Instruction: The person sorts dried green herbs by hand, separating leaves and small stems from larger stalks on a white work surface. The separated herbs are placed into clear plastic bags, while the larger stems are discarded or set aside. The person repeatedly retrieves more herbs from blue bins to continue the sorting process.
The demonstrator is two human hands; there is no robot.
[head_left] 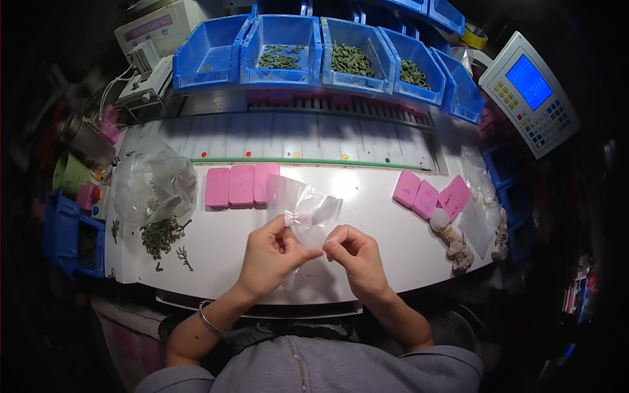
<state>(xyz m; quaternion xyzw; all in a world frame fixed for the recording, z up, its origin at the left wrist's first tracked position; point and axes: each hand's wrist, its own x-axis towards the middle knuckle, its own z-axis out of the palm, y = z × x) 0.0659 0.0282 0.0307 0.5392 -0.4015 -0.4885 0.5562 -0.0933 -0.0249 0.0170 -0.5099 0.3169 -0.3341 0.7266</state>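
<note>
A clear plastic bag (308, 204) is held up over the middle of the white table, its far part crumpled and shiny. My left hand (270, 254) pinches it near its left side, thumb stretched toward the right. My right hand (356, 257) has thumb and fingertips pressed together at the bag's near right edge, close to my left thumb. Whether anything small sits between those fingertips is hidden. Just beyond the bag stand three pink blocks (241, 185) in a row, the right one partly behind the plastic.
On the left, small dark green branched pieces (160, 237) lie beside another clear bag (154, 180). Several blue bins (280, 77) with green pieces line the back. At right are pink blocks (427, 199), a knotted cloth bundle (458, 252) and a keypad with blue screen (531, 82).
</note>
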